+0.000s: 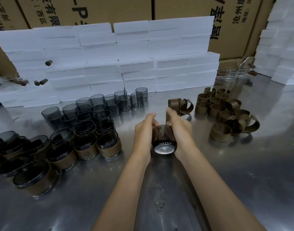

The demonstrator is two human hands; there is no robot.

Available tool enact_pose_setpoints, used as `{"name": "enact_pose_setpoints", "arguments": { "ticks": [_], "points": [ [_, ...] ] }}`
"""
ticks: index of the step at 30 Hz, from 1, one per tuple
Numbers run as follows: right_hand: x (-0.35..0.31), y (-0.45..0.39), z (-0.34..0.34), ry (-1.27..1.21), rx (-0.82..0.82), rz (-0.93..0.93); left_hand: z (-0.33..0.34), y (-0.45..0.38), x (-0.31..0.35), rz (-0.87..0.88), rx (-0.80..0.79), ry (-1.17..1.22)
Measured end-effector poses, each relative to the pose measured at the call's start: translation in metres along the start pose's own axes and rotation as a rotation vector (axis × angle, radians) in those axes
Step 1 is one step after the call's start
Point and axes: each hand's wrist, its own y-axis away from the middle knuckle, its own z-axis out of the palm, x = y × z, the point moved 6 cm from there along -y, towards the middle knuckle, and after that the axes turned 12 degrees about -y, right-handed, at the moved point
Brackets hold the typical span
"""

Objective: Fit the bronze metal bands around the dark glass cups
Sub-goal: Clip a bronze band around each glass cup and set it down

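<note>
A dark glass cup (pixel 163 144) is held on its side between both hands above the metal table, its thick base facing me. My left hand (pixel 142 130) grips its left side. My right hand (pixel 179 129) grips its right side and pinches a bronze band (pixel 168 118) at the cup's far end. Several bare dark cups (pixel 96 110) stand at centre left. Several banded cups (pixel 59 155) stand at near left. Loose bronze bands (pixel 226 112) lie in a heap at right, with a few more bands (pixel 181 105) just beyond my hands.
Stacked white foam blocks (pixel 119 64) form a wall along the back, with more foam blocks (pixel 283 47) at far right. Cardboard boxes (pixel 176 7) stand behind. Clear glasses (pixel 233 75) sit at back right. Small brown corks (pixel 41 82) lie at back left. Bare steel table (pixel 159 197) spreads out below my arms.
</note>
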Motion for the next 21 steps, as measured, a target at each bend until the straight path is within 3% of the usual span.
{"name": "enact_pose_setpoints", "arguments": {
  "ticks": [4, 7, 12, 16, 21],
  "points": [
    [-0.020, -0.007, -0.020, -0.088, 0.191, -0.166, 0.021, 0.007, -0.001, 0.024, -0.216, -0.182],
    [-0.031, -0.009, -0.027, -0.014, 0.208, -0.250, 0.031, 0.013, -0.005, -0.007, -0.342, -0.210],
    [-0.028, -0.010, -0.011, -0.003, -0.003, -0.182, 0.017, 0.009, 0.004, -0.109, -0.211, 0.253],
    [-0.010, -0.004, 0.011, 0.046, -0.272, -0.007, 0.007, 0.011, 0.011, -0.230, -0.269, 0.754],
    [-0.001, 0.011, 0.027, 0.363, -0.387, -0.190, -0.005, 0.008, 0.007, -0.221, -0.200, 0.846]
  ]
}}
